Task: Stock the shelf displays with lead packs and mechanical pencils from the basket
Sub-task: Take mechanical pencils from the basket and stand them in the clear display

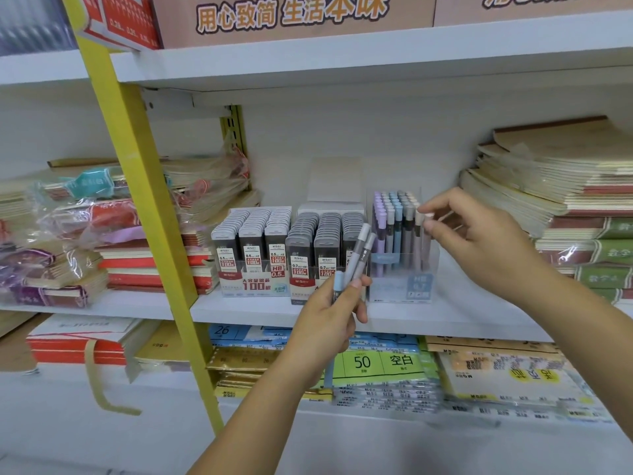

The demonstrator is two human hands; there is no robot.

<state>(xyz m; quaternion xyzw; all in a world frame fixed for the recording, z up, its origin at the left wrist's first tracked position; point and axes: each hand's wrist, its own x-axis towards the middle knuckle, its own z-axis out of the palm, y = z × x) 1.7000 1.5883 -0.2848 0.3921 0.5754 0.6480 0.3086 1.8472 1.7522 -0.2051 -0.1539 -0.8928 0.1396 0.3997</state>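
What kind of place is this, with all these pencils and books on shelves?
Most likely a stationery shop. White shelves hold printed cardboard display boxes of lead packs, a clear plastic display box of pastel mechanical pencils, and stacks of plastic-wrapped notebooks. The left hand grips spare grey pencils.

The peach cardboard banner [291,15] reads "用心致简 生活本味". The white display box of lead packs [253,286] shows "M&G", "0.5", "HB", "100". The neighbouring dark-pack display box [310,269] shows "0.7", "100". The clear plastic pencil box [400,286] says "HB 0.7". The green paper pack [380,363] reads "50", "空白". The blue pack [222,332] reads "26".
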